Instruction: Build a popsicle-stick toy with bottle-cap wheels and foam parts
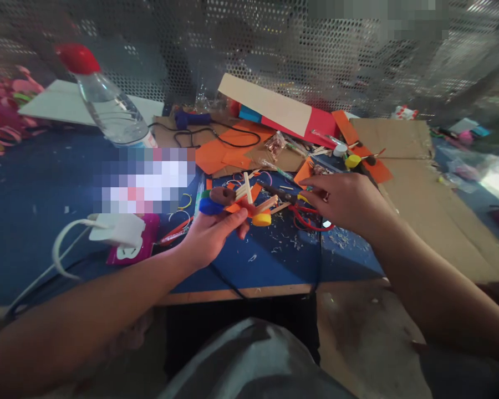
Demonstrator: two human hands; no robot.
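One stick model (249, 193) in the left hand (210, 235), red-handled scissors (289, 197) by the right hand (347, 199)

On my feed, the stick model sits at the middle of the frame, raised above the blue worktop (274, 266). I see the left hand curled around it, thumb on top and fingers beneath. It has pale wooden sticks and orange parts, with a yellow round piece (261, 220) at its lower right and a blue round piece (211, 205) at its left.

Right of centre, the other hand reaches in with fingers bent, thumb and forefinger close together, over the scissors. I cannot tell whether they grip the handles, touch them or hover. The blades point left, toward the model.

Small pale scraps (293, 238) are scattered just below the scissors. Behind the hands I have orange sheets (233, 144), and cardboard (391, 136) at the right. At the upper left stands a clear bottle (112, 113) with a red cap (79, 58), tilted in my view. Below it, a white plug (118, 229) is on a magenta power strip (149, 238).
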